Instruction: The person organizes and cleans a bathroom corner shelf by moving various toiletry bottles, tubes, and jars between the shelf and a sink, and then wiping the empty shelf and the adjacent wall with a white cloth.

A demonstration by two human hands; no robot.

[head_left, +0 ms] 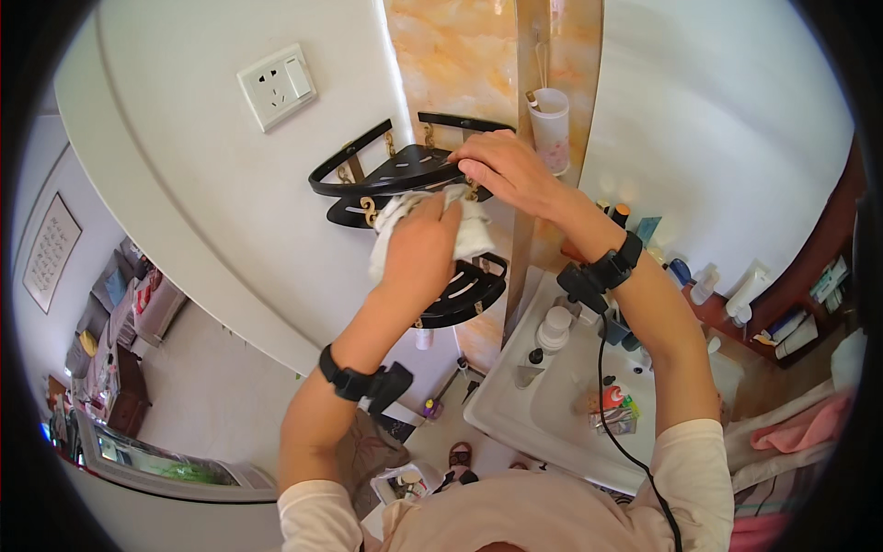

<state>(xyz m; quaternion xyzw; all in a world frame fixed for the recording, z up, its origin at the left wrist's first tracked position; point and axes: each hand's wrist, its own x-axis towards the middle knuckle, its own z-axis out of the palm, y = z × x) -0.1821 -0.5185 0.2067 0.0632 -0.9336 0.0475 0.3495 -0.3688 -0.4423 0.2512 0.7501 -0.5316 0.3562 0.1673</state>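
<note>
A white cloth is bunched in the person's left hand, whose fingers are closed around it and press it against the black corner shelf rack on the wall. The cloth sits between the rack's top tier and its lower tier, with loose folds hanging to either side of the hand. Both forearms come up from the lower edge, each with a black wrist strap; a black cable runs down from the right one. The right hand lies just above the cloth, fingers curled over the front rim of the top tier, gripping it. Below and to the right, a white washbasin holds small bottles and coloured items, and more bottles stand along a ledge beside it. A pink towel hangs at the right edge. Farther up, a white cup is fixed beside the mirror frame, and a white wall socket sits on the wall left of the rack.
</note>
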